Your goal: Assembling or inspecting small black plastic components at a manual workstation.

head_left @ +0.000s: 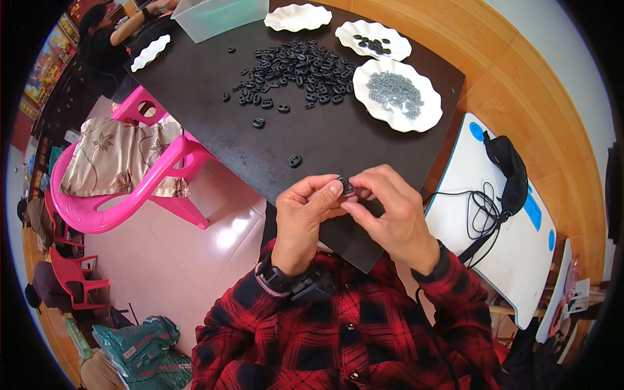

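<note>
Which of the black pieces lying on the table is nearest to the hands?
The single black piece just beyond the left hand. It lies alone, while the others are farther off, in or around the pile.

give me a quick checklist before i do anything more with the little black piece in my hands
1. Left hand has a grip on the black cord-lock piece: ok, thumb against it.
2. Right hand grips it too: cannot tell; fingertips are right at it, but contact is partly hidden.
3. Grey spring-like parts in supply: ok, heaped on the scalloped white plate.
4. Something seated inside the held piece: cannot tell, fingers cover it.
5. All loose pieces gathered in the black pile: not ok, a stray cord-lock piece lies near the left hand.
</note>
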